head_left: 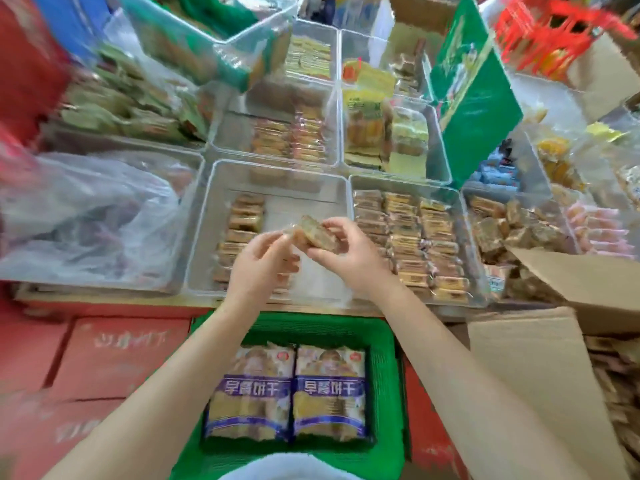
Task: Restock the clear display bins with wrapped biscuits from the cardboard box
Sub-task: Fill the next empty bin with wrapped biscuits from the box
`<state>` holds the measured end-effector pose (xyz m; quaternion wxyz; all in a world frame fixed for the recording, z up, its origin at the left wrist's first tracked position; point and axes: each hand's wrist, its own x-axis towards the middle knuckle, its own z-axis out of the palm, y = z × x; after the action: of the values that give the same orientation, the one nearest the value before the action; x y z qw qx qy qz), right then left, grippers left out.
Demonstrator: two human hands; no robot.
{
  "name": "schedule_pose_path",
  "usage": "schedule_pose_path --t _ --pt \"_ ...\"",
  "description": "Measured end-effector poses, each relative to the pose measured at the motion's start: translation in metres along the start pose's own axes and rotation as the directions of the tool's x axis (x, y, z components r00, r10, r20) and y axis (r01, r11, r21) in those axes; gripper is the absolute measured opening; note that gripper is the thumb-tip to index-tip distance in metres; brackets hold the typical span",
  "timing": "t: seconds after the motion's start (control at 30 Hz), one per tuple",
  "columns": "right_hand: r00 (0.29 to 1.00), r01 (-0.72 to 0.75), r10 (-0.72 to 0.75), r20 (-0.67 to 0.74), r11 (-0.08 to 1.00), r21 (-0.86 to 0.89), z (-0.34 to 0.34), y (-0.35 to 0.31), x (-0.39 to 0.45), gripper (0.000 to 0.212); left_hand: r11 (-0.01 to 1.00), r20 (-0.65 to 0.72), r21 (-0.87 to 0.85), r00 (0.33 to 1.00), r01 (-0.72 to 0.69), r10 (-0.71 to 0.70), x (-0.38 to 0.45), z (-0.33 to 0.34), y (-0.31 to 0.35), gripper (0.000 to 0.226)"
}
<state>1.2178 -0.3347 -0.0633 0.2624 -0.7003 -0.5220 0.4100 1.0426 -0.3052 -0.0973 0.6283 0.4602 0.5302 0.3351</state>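
Note:
Both my hands hold a few wrapped biscuits [313, 233] above a clear display bin [207, 216] at the counter's front middle. My left hand [258, 268] pinches their left end and my right hand [346, 251] grips them from the right. Inside that bin a single column of wrapped biscuits [239, 233] lies along the left side; the rest of its floor is bare. The open cardboard box [540, 368] stands at the right, with more wrapped biscuits [616, 372] showing inside.
The bin to the right [408, 237] is packed with wrapped biscuits. Other clear bins hold snacks behind. A crumpled plastic bag [86, 209] fills the left bin. Below the counter a green basket [384, 375] holds two blue snack packs, beside red cartons [104, 358].

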Motion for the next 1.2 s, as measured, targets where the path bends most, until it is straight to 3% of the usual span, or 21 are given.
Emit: schedule_pose_path --t 0.07,0.17,0.23,0.3,0.4,0.5,0.6,0.77,0.97,1.07,1.2 --pt "0.988 -0.154 0.154 0.000 0.985 0.082 0.016 0.005 0.033 0.055 0.946 -0.072 0.309 0.990 -0.094 0.122 0.025 -0.033 -0.026 0.032" --pt "0.953 -0.303 0.304 -0.004 0.952 0.050 0.037 0.016 0.079 0.047 0.574 0.040 0.782 0.938 -0.243 0.344 0.052 -0.073 -0.072 0.036" --pt "0.936 -0.351 0.351 -0.004 0.936 0.017 0.053 0.025 0.107 0.037 0.350 0.168 0.884 0.908 -0.311 0.383 0.055 -0.082 -0.092 0.035" --pt "0.927 -0.375 0.375 -0.023 0.927 0.003 0.067 0.037 0.133 0.032 0.265 0.194 0.912 0.900 -0.312 0.391 0.055 -0.081 -0.101 0.036" --pt "0.921 -0.390 0.390 0.005 0.921 -0.025 0.086 0.054 0.165 0.018 0.292 0.138 0.915 0.895 -0.279 0.423 0.057 -0.079 -0.104 0.034" --pt "0.906 -0.372 0.395 0.150 0.915 -0.157 0.100 0.057 0.182 0.027 0.283 0.126 0.918 0.880 -0.279 0.459 0.057 -0.079 -0.107 0.033" --pt "0.911 -0.305 0.368 0.187 0.906 -0.294 0.107 0.069 0.193 0.032 0.268 0.134 0.921 0.873 -0.285 0.469 0.058 -0.079 -0.106 0.028" --pt "0.960 -0.227 0.277 0.030 0.841 -0.491 0.125 0.076 0.189 0.029 0.257 0.126 0.927 0.872 -0.273 0.473 0.058 -0.079 -0.107 0.029" --pt "0.958 -0.180 0.253 0.135 0.897 -0.405 0.101 0.057 0.149 0.054 0.253 0.122 0.942 0.929 -0.220 0.350 0.055 -0.076 -0.095 0.040" --pt "0.973 -0.143 0.203 0.110 0.903 -0.405 0.064 0.048 0.108 0.041 0.211 0.105 0.962 0.946 -0.175 0.307 0.050 -0.075 -0.094 0.034" --pt "0.999 -0.023 0.028 0.024 0.984 -0.174 0.004 0.042 0.022 0.020 0.225 0.177 0.936 0.914 -0.271 0.366 0.007 -0.022 -0.080 0.013"
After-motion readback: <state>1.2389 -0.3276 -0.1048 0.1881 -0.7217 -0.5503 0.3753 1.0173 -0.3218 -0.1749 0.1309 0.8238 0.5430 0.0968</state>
